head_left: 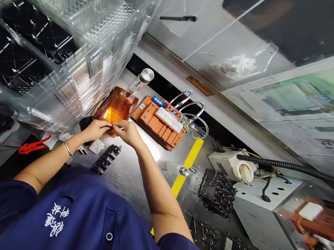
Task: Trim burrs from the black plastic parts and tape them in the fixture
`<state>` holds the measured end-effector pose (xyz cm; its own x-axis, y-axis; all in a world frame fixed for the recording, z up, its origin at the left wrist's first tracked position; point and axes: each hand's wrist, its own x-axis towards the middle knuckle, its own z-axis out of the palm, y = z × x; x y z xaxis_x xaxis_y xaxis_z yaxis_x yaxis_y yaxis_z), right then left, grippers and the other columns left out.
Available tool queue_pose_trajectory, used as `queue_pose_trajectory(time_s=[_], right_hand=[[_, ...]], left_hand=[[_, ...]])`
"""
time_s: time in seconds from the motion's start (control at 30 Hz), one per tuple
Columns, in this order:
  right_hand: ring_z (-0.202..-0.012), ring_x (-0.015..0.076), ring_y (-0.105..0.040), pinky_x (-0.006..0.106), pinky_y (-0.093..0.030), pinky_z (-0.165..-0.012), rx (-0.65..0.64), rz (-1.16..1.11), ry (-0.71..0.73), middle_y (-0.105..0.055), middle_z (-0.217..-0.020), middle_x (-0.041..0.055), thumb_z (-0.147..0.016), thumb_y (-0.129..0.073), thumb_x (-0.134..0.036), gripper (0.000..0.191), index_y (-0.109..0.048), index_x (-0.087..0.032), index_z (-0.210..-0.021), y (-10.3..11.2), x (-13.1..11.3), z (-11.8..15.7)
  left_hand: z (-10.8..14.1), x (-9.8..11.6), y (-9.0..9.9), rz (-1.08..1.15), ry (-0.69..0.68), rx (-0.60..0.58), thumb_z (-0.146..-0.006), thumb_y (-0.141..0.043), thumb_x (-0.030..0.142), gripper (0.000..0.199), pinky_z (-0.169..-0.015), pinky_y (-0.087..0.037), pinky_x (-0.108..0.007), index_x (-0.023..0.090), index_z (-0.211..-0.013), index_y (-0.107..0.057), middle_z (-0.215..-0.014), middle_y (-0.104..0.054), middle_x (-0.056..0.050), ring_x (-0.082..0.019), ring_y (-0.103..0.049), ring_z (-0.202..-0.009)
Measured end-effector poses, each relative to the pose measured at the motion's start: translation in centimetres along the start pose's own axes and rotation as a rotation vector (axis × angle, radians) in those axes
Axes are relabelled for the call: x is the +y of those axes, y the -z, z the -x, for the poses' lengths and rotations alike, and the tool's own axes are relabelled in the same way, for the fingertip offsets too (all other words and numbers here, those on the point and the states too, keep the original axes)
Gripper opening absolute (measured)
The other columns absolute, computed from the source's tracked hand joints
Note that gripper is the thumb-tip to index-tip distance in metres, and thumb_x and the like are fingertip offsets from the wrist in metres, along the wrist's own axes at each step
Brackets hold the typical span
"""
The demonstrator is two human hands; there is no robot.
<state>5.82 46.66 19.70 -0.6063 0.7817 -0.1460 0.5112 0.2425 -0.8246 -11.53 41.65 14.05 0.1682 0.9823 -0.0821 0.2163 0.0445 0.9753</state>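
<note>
Your left hand (95,130) and right hand (128,132) press fingertips together by the amber film (120,103) — any pinched piece is hidden. The film looks light, slippery, easily creased — take its edge.

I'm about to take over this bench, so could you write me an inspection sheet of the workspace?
Surface: metal bench, yellow stripe
Things at hand: amber container; anything pinched is too small to tell
Clutter: crumpled white wad, black ridged part, red-handled tool
Hands: left hand and right hand close together beside the container
Cables: looped tubes on the orange-brown fixture; black corrugated hose
Surroundings: clear trays stacked at left
</note>
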Motion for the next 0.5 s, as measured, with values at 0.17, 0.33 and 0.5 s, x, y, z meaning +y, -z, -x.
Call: queue_pose_trajectory(time_s=[0.17, 0.33, 0.5], right_hand=[[-0.061, 0.0110, -0.061, 0.020, -0.043, -0.058, -0.061, -0.061, -0.028, -0.072, -0.068, 0.0008, -0.075, -0.066, -0.019, 0.011, -0.076, -0.017, -0.074, 0.5, 0.0, -0.6], [-0.049, 0.0117, -0.059, 0.021, -0.044, -0.049, 0.109, -0.379, -0.323, -0.065, -0.050, -0.0006, -0.058, -0.073, -0.018, 0.005, -0.070, -0.015, -0.055, 1.0, 2.1, -0.7], [-0.045, 0.0124, -0.060, 0.021, -0.046, -0.044, 0.576, -0.451, -0.505, -0.060, -0.046, -0.0007, -0.056, -0.067, -0.027, 0.013, -0.063, -0.015, -0.055, 4.4, 6.7, 3.6]], left_hand=[[0.0, -0.1, -0.4, 0.011, 0.039, -0.027, -0.078, -0.059, 0.021, 0.018, -0.083, -0.051, -0.026, 0.017, -0.086, -0.074, -0.088, -0.075, -0.004, -0.017, -0.068, -0.083], [0.0, -0.9, -0.8, -0.009, 0.179, 0.037, -0.079, -0.060, 0.032, 0.022, -0.071, -0.052, -0.025, 0.015, -0.085, -0.071, -0.082, -0.074, -0.004, -0.016, -0.068, -0.074], [-1.2, -3.6, -0.9, -0.130, 0.418, 0.257, -0.087, -0.045, 0.035, 0.029, -0.050, -0.046, -0.021, 0.013, -0.081, -0.063, -0.064, -0.069, -0.004, -0.011, -0.060, -0.048]])
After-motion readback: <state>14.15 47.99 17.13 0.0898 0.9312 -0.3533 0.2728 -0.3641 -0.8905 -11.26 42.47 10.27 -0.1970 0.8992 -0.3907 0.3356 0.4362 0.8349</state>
